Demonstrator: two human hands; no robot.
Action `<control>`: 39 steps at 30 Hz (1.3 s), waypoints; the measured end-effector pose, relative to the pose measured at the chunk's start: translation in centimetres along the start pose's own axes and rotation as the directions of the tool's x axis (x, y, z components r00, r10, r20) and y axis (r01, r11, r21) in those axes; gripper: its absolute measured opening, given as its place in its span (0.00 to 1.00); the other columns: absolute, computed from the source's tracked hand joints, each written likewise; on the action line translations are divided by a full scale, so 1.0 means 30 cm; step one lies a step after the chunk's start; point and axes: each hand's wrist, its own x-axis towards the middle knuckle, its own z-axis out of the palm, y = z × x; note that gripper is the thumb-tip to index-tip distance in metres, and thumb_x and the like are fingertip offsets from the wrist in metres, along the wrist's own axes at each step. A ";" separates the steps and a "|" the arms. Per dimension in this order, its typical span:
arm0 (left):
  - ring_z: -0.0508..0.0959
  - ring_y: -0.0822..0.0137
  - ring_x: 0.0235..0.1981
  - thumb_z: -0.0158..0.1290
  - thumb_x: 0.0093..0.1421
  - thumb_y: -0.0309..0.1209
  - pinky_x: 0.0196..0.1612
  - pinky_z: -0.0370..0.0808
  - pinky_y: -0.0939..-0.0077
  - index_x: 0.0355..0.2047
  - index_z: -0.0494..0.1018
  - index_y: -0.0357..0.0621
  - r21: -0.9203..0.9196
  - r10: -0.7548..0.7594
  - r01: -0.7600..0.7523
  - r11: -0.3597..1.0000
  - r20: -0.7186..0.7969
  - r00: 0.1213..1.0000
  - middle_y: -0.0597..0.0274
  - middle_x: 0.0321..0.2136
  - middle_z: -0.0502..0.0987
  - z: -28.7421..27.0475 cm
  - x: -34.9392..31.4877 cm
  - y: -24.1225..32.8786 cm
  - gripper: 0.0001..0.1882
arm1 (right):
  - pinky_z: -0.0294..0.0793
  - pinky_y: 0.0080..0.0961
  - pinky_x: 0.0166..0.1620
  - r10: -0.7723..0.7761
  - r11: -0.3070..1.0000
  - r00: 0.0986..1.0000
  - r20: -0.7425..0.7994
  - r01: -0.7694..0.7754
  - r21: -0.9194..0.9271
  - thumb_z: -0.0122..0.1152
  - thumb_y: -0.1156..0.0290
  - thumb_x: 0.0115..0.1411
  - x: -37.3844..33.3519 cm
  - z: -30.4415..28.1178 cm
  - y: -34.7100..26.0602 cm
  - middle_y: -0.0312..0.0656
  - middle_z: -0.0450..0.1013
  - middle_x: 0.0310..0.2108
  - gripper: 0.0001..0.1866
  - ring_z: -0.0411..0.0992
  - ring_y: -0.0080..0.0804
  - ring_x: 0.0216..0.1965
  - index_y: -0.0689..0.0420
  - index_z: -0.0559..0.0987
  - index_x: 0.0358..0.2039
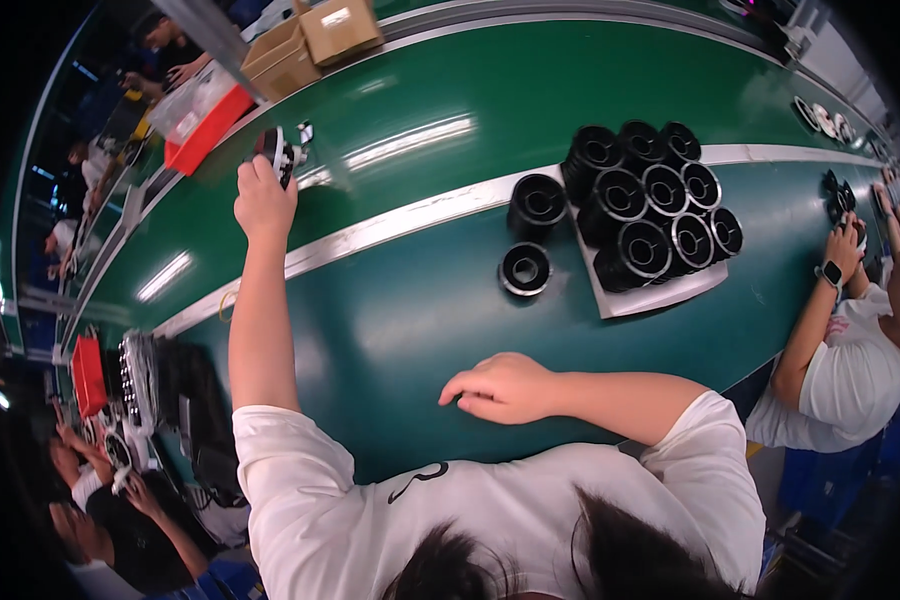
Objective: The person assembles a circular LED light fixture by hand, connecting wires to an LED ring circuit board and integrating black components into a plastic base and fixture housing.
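Observation:
My left hand (pixel 265 198) reaches far out over the green conveyor belt, its fingers closed around a dark round part (pixel 274 146) with a pale rim and small light fittings on one side. The hand covers much of that part, so its exact kind is unclear. Close to my body, my right hand (pixel 508 388) hovers over or rests on the dark green worktable (pixel 390 330), fingers loosely bent and apart, holding nothing. Ahead of it stand two black cylindrical housings, a larger one (pixel 537 203) and a smaller one with a silvery lower rim (pixel 525 270).
Several black cylindrical housings (pixel 642 250) are packed on a white tray (pixel 660 296) at right. A pale metal rail (pixel 420 207) divides table from belt. A red bin (pixel 210 130) and cardboard boxes (pixel 282 60) stand at far left. A co-worker (pixel 840 340) works at right.

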 end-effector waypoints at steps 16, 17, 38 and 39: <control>0.62 0.48 0.45 0.60 0.41 0.37 0.48 0.59 0.60 0.45 0.62 0.37 -0.324 0.097 -0.099 0.941 -0.021 0.995 0.43 0.44 0.63 -0.113 -0.146 0.166 0.32 | 0.68 0.34 0.36 -0.170 0.982 0.985 0.003 0.170 -0.080 0.46 0.70 0.51 -0.005 0.025 0.008 0.40 0.73 0.25 0.09 0.70 0.38 0.32 0.53 0.72 0.33; 0.63 0.50 0.45 0.60 0.40 0.36 0.49 0.59 0.61 0.45 0.61 0.37 -0.526 0.159 -0.097 0.845 0.074 0.985 0.46 0.43 0.64 -0.137 -0.165 0.237 0.33 | 0.68 0.34 0.36 -0.172 0.981 0.985 -0.002 0.171 -0.085 0.46 0.70 0.51 -0.006 0.023 0.013 0.40 0.73 0.25 0.09 0.70 0.38 0.31 0.53 0.72 0.33; 0.68 0.56 0.39 0.66 0.30 0.36 0.42 0.65 0.66 0.38 0.66 0.40 -0.875 0.394 0.199 0.441 0.387 0.834 0.56 0.35 0.69 -0.398 -0.341 0.586 0.33 | 0.68 0.35 0.36 -0.176 0.979 0.984 -0.027 0.173 -0.104 0.48 0.70 0.48 0.001 0.041 0.006 0.40 0.73 0.26 0.08 0.70 0.38 0.31 0.53 0.74 0.30; 0.69 0.56 0.39 0.66 0.30 0.35 0.43 0.66 0.67 0.39 0.66 0.40 -0.859 0.363 0.261 0.440 0.437 0.823 0.56 0.35 0.69 -0.425 -0.325 0.569 0.33 | 0.68 0.35 0.36 -0.178 0.980 0.984 -0.034 0.173 -0.102 0.48 0.70 0.48 0.002 0.040 0.005 0.40 0.73 0.26 0.08 0.70 0.38 0.31 0.53 0.74 0.30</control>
